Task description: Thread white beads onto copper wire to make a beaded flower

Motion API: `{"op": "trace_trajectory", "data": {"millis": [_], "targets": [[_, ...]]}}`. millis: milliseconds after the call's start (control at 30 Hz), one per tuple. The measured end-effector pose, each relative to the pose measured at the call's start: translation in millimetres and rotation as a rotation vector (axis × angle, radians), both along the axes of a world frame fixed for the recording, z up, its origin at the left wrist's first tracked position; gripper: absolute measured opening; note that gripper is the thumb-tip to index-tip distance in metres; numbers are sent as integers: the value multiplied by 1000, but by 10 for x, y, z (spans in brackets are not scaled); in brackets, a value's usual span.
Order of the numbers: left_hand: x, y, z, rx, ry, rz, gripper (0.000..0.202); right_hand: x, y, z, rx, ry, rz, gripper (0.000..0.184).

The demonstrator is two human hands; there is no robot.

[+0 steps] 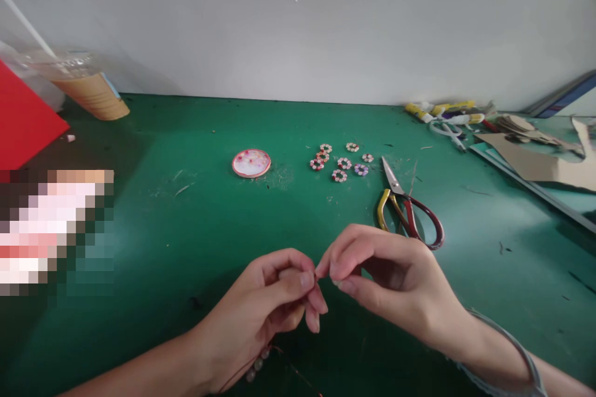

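Our 2 hands meet fingertip to fingertip low over the green mat [186,229]. The left hand [270,304] and right hand [386,273] each pinch a tiny piece [320,274] between thumb and forefinger, too small to identify. We judge it light, fine and easy to drop, so best gripped at its ends. Scissors [410,214] lie just beyond the right hand. Beaded rings [342,163] and a round dish [251,163] sit farther back, and nothing blocks us.

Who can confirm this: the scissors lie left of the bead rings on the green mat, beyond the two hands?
Wrong side. The head view shows the scissors lying right of the bead rings on the green mat, beyond the left hand and right hand.
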State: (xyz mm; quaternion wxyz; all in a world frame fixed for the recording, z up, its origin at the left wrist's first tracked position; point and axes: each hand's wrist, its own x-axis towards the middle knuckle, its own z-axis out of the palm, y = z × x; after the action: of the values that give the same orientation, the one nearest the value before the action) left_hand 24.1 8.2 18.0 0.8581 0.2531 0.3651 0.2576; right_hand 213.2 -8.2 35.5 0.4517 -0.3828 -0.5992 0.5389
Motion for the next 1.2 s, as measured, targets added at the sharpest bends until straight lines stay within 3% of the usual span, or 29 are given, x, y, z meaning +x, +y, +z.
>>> {"op": "trace_trajectory", "data": {"millis": [367,667,1033,1200], "targets": [[-25,27,-106,-38,-126,-74,19,-2,2,4,1,26,6,22],[1,10,-76,-130,-204,-31,14,-9,-8,0,-23,27,20,17],[-13,-18,3,-140,-164,-15,31,-6,8,5,-55,56,13,16],[-13,-25,-36,-129,-195,-64,24,-1,0,9,-50,70,21,16]]}}
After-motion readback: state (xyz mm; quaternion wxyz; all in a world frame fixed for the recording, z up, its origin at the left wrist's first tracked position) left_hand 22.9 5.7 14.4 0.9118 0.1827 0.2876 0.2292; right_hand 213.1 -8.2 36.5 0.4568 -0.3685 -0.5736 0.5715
